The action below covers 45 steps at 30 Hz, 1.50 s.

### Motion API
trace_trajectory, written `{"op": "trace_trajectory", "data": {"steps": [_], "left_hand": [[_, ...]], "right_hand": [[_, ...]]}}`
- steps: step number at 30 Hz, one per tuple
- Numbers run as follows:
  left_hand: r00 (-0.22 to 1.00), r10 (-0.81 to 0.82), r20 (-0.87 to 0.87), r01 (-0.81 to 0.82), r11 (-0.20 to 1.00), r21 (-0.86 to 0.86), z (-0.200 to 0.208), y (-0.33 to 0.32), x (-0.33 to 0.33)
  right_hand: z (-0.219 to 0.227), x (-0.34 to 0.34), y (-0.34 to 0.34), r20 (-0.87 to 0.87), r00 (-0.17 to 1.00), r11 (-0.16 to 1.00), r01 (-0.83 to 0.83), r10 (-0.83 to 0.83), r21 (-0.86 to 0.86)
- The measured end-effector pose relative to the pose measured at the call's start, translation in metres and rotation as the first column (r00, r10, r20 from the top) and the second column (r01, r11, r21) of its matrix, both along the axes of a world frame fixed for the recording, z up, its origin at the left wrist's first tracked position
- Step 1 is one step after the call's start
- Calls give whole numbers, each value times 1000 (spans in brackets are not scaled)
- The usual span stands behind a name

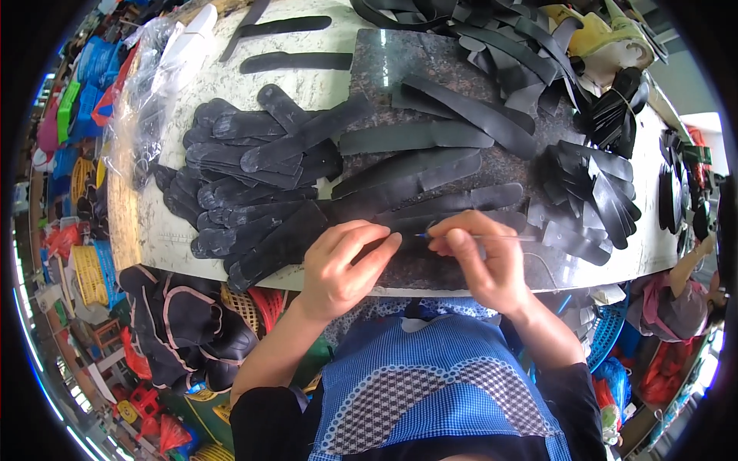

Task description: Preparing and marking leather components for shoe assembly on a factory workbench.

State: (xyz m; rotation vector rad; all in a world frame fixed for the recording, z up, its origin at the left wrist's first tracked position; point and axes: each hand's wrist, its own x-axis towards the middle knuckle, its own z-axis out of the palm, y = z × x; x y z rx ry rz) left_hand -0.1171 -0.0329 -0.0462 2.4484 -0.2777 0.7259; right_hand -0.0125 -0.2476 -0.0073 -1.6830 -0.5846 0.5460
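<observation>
Close to the table's near edge, my left hand (338,265) has its thumb and index fingertips nearly together on the edge of a black leather-like strip (503,220). My right hand (484,257) is closed around a thin pen (500,237), its blue tip pointing left toward my left fingertips. The two hands are a small gap apart. Beyond them, more black strips (415,138) lie crosswise on a dark speckled stone slab (377,61). Left of the slab, overlapping stacks of black strips (250,161) show rounded, greyish ends. What lies under my fingers is partly hidden.
Loose black strips (515,46) are heaped at the far right, with fanned bundles (588,192) nearer. Clear plastic wrap (138,115) lies on the white tabletop's (173,230) left side. Black pieces (188,323) hang below the left edge. Another person (676,300) is at the right.
</observation>
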Motion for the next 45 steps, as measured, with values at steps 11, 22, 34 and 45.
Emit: {"op": "trace_trajectory", "data": {"steps": [11, 22, 34, 45], "left_hand": [[997, -55, 51, 56, 998, -28, -3, 2, 0], [995, -95, 39, 97, 994, -47, -8, 2, -4], [998, -51, 33, 51, 999, 0, 11, 13, 24], [983, -80, -164, 59, 989, -133, 14, 16, 20]], "right_hand": [[-2, -3, 16, 140, 990, 998, 31, -23, -52], [-14, 6, 27, 268, 963, 996, 11, 14, -89], [12, 4, -2, 92, 995, 996, 39, -46, 77], [-20, -9, 7, 197, 979, 998, -56, 60, -25]]}}
